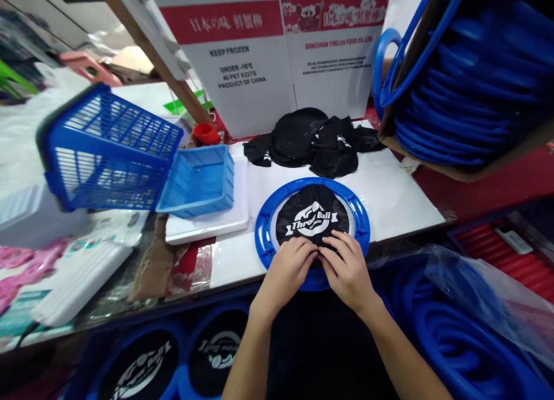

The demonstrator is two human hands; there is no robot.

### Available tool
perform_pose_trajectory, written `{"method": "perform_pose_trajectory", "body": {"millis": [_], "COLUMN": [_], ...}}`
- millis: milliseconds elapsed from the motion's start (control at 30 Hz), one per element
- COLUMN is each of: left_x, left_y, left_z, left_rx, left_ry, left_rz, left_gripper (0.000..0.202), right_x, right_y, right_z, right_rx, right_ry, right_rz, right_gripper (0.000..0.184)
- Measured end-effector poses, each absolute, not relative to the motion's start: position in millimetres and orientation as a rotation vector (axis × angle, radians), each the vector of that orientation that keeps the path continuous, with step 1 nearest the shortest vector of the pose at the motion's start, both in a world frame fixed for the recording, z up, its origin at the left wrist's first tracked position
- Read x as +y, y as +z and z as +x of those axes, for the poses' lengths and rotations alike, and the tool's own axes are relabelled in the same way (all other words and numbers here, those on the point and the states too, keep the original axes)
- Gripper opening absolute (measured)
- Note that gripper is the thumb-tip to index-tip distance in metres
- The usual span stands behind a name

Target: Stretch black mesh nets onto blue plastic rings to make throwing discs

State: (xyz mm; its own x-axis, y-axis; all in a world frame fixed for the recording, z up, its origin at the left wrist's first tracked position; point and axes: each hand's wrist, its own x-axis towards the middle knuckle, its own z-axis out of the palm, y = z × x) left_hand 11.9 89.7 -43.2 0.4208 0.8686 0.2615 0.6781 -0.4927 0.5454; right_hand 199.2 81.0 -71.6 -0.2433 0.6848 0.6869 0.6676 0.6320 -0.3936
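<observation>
A blue plastic ring frame (265, 230) lies on the white tabletop in front of me. A black mesh net (312, 215) printed "Throw Ball" is spread inside it. My left hand (288, 264) and my right hand (346, 267) meet at the net's near edge, fingers curled and pinching the mesh against the ring's near rim. More loose black nets (311, 137) are heaped behind the ring.
A tilted dark blue basket (108, 149) and a light blue tray (199, 180) stand at the left, a red cup (205, 133) behind them. White cartons (277, 53) close off the back. Stacked blue rings (471, 82) fill a box at right; finished rings (216, 348) lie below the table edge.
</observation>
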Motion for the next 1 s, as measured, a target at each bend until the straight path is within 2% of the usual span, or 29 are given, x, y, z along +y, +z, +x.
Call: {"method": "perform_pose_trajectory", "body": {"millis": [133, 233, 333, 400, 500, 700, 867, 1000], "left_x": [89, 96, 106, 111, 110, 104, 106, 106], "left_y": [-49, -54, -62, -66, -67, -66, -65, -66], "left_z": [13, 17, 21, 22, 20, 13, 9, 8], "left_rx": [1.256, 1.238, 1.272, 1.242, 1.157, 1.065, 0.955, 0.909], "left_ry": [0.917, 1.05, 1.335, 1.473, 1.467, 1.321, 1.253, 1.261], "left_rz": [2.307, 2.353, 2.42, 2.423, 2.38, 2.308, 2.369, 2.477], "left_gripper": [0.012, 0.019, 0.01, 0.014, 0.014, 0.013, 0.018, 0.017], "right_x": [84, 91, 103, 113, 124, 133, 134, 132], "right_y": [-71, -68, -68, -70, -72, -69, -72, -77], "right_z": [203, 206, 210, 215, 227, 247, 257, 260], "right_rx": [-1.951, -1.956, -1.939, -1.932, -1.998, -2.242, -2.281, -2.302], "right_ry": [0.104, 0.086, 0.079, 0.117, 0.222, 0.348, 0.262, 0.179], "right_rz": [-1.054, -1.073, -1.057, -0.988, -0.855, -0.629, -0.487, -0.442], "right_gripper": [0.032, 0.023, 0.017, 0.014, 0.013, 0.022, 0.04, 0.041]}}
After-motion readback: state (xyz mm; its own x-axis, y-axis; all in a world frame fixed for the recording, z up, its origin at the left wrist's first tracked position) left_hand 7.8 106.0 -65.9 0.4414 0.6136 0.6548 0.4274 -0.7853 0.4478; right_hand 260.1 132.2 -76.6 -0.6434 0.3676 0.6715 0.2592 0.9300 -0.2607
